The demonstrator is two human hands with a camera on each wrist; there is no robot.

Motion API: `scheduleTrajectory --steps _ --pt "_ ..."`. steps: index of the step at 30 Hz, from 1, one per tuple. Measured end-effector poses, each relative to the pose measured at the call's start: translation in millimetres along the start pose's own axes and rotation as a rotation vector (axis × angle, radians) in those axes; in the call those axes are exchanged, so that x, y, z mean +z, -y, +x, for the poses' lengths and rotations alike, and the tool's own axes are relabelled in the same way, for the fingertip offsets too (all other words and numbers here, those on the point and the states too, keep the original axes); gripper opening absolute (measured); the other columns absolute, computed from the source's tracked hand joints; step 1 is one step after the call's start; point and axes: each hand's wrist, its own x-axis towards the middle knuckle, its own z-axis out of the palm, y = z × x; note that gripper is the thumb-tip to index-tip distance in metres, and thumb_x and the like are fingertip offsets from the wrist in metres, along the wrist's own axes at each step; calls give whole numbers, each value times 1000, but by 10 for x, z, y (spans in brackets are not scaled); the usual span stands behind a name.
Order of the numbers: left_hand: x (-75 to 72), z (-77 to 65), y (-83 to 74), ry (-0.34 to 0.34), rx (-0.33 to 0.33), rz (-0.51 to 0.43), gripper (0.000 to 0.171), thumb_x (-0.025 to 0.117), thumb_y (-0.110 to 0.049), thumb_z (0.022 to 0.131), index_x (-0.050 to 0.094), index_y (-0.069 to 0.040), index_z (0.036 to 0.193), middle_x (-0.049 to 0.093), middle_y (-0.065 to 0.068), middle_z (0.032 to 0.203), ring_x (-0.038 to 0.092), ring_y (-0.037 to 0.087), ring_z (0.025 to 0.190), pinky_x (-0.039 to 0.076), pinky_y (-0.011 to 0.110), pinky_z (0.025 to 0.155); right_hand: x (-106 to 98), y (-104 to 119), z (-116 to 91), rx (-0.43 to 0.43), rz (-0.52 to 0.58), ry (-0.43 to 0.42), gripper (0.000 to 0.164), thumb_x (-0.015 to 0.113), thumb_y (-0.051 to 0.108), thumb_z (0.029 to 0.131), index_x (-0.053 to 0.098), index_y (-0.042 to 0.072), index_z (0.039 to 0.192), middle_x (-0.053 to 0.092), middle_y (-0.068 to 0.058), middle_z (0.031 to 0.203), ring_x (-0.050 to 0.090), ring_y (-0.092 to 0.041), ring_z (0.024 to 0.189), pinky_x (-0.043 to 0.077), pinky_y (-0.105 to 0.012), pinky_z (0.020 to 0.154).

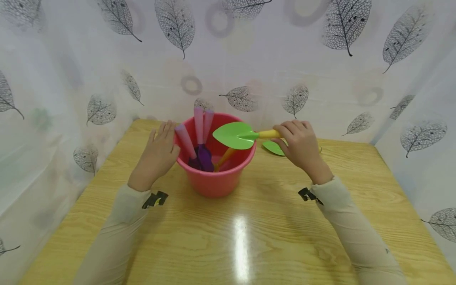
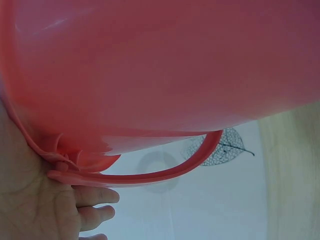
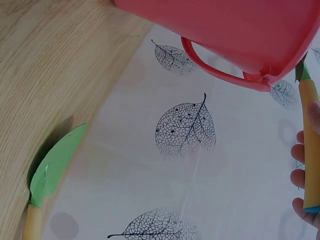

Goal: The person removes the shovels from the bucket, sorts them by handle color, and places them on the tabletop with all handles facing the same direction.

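Note:
My right hand point(image 1: 299, 144) grips the yellow handle of a trowel point(image 1: 235, 136), whose green leaf-shaped blade lies over the right part of a red bucket's opening. The right wrist view shows fingers curled round that handle. My left hand point(image 1: 156, 158) rests against the left rim of the bucket point(image 1: 213, 184), fingers fairly straight; in the left wrist view its palm touches near the bail handle's hinge point(image 2: 62, 165). Inside the bucket stand three lilac-handled tools point(image 1: 198, 124) with dark purple heads, partly hidden, and a yellow-handled tool point(image 1: 225, 157). Another green trowel point(image 3: 52, 167) lies on the table.
The bucket stands on a wood-grain table point(image 1: 199, 245). A white curtain with leaf prints point(image 1: 249, 59) hangs behind the table and along its sides. The bucket's red bail handle point(image 2: 165, 175) hangs down on its far side.

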Motion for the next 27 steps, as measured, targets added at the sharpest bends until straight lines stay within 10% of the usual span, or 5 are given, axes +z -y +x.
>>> scheduleTrajectory --steps 19,27 --pt "7 3 3 -4 4 -23 60 28 -19 97 10 6 148 10 23 156 4 37 146 2 57 117 -182 -214 -165 30 -29 1 32 73 22 77 67 0 100 67 -17 88 59 -36 79 44 -48 69" --pt "3 -1 -1 -8 10 -17 60 28 -18 97 11 7 148 11 24 156 6 38 146 4 58 117 -251 -265 -212 57 -33 -2 46 47 42 94 66 1 100 66 -17 87 57 -35 79 44 -50 69"
